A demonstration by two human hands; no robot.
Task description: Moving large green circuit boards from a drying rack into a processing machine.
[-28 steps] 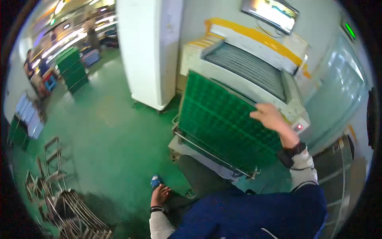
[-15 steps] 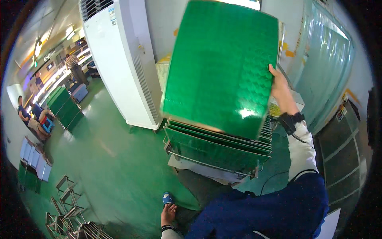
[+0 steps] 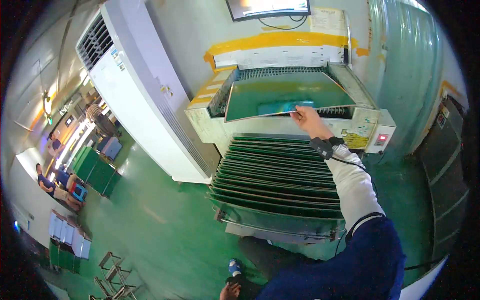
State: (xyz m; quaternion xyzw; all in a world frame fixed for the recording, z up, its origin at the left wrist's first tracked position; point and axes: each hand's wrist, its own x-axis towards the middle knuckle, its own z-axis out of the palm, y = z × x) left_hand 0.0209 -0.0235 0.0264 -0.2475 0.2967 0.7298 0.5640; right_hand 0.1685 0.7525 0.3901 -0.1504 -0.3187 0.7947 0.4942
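Note:
My right hand (image 3: 306,121) pinches the near edge of a large, thin green panel (image 3: 285,95), thumb on top. The panel lies nearly flat, slightly tilted, over the roller bed (image 3: 280,73) of a pale machine (image 3: 220,131). Whether its far edge touches the rollers I cannot tell. Below my right forearm, a rack (image 3: 280,227) holds several similar green panels (image 3: 275,172) standing on edge in a row. My left hand (image 3: 230,291) hangs low by my leg at the bottom edge, partly cut off, its fingers loosely apart and holding nothing.
A tall white air conditioner (image 3: 145,100) stands left of the machine. A control box (image 3: 382,134) with a red display sits at its right end, and a screen (image 3: 267,7) hangs above. Metal frames (image 3: 114,275) stand at lower left; several people work at the far left.
My right hand has brought the green panel down and away from me, from upright above the rack to nearly flat over the rollers. My view has shifted, showing more of the machine.

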